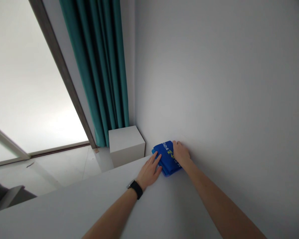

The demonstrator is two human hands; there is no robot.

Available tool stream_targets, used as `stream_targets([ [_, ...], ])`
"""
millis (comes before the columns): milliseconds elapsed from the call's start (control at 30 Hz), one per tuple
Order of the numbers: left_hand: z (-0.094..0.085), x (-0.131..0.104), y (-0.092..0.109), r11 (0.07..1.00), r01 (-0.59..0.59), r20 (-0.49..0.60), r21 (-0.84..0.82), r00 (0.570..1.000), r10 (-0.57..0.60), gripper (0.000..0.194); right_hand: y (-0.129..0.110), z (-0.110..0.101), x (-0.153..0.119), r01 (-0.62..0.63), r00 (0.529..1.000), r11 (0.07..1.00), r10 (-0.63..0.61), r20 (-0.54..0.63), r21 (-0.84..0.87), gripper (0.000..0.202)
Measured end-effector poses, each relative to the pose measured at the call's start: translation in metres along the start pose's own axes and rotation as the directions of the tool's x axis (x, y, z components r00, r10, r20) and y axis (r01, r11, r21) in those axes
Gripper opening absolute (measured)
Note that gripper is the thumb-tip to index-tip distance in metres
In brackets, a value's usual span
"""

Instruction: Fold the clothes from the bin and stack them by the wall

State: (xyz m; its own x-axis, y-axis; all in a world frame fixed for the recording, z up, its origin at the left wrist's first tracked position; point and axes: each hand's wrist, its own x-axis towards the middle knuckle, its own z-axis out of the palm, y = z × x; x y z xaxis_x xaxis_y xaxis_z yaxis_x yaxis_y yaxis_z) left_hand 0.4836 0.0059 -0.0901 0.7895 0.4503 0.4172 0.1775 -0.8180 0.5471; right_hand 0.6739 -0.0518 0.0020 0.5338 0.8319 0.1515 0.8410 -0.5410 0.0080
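Observation:
A folded blue cloth (167,156) with white and yellow-green print, including digits that look like "024", lies at the far end of a white surface, close to the wall. My left hand (149,171), a black-strapped watch on its wrist, rests with spread fingers against the cloth's left edge. On the other side, my right hand (181,154) has its fingers curled over the cloth's right edge. Part of that edge and the fingertips there are hidden.
The white surface (89,202) runs along the wall (214,83). Past its far edge stands a white box-like cabinet (126,141) beneath a teal curtain (102,66). A bright framed glass panel (32,83) and pale floor tiles are at left. A dark grey object (12,196) sits lower left.

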Motion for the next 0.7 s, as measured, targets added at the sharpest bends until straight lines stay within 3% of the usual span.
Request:
stream_targets([
  [167,0.005,0.003,-0.007,0.997,0.039,-0.061,-0.060,0.997,-0.042,0.055,0.013,0.010,-0.037,0.038,0.987,0.991,-0.016,-0.162,0.130,0.034],
  [233,0.005,0.003,-0.007,0.997,0.044,-0.066,-0.064,0.997,-0.048,0.055,0.012,0.029,-0.061,0.000,0.912,0.919,0.162,-0.376,0.394,0.041],
  [267,0.004,0.004,-0.006,0.998,0.040,-0.060,-0.055,0.997,-0.043,0.055,0.009,0.041,-0.072,-0.034,0.868,0.872,0.269,-0.418,0.489,0.046],
  [300,0.003,0.004,-0.005,0.999,0.032,-0.053,-0.037,0.998,-0.034,0.054,0.005,0.055,-0.082,-0.087,0.844,0.825,0.359,-0.399,0.559,0.052],
  [367,0.000,0.003,0.000,1.000,-0.004,-0.046,0.016,0.999,0.005,0.051,-0.004,0.081,-0.092,-0.252,0.830,0.711,0.508,-0.230,0.657,0.061],
  [400,-0.003,0.002,0.003,0.998,-0.036,-0.039,0.047,0.999,0.038,0.051,-0.009,0.093,-0.092,-0.339,0.801,0.636,0.581,-0.141,0.694,0.064],
  [433,-0.005,0.000,0.006,0.994,-0.080,-0.023,0.077,0.996,0.082,0.051,-0.014,0.103,-0.090,-0.369,0.781,0.605,0.613,-0.118,0.705,0.065],
  [567,-0.009,-0.004,0.016,0.953,-0.268,0.110,0.139,0.961,0.254,0.058,-0.028,0.127,-0.068,-0.390,0.740,0.557,0.663,-0.110,0.734,0.065],
  [700,-0.010,-0.005,0.019,0.932,-0.321,0.166,0.167,0.941,0.294,0.063,-0.032,0.137,-0.052,-0.375,0.734,0.563,0.666,-0.136,0.737,0.063],
])
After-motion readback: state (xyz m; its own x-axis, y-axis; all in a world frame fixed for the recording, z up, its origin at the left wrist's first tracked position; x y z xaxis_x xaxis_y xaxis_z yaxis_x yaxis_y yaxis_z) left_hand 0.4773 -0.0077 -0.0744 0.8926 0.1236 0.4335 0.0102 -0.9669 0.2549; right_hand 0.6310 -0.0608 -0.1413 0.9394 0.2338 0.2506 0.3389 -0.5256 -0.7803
